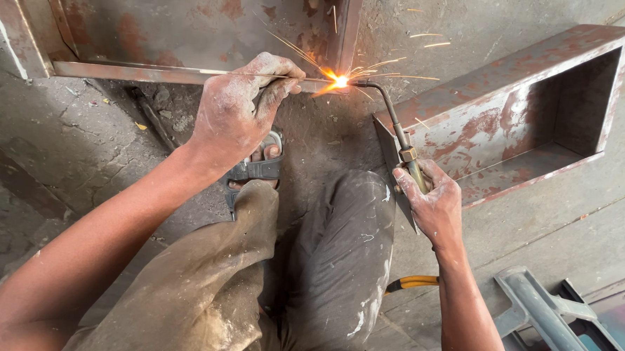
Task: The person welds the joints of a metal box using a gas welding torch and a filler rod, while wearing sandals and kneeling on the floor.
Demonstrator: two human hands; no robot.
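Left hand (234,112) pinched, right hand (431,202) fisted

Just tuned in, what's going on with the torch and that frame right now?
A person crouches on the concrete floor. The right hand holds a gas torch whose tip throws sparks at the edge of a rusty steel frame. The left hand feeds a thin rod into the flame. A rusty steel box lies to the right.

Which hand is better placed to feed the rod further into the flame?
Left. The left hand holds the rod, its tip at the flame. The right hand is busy gripping the torch.
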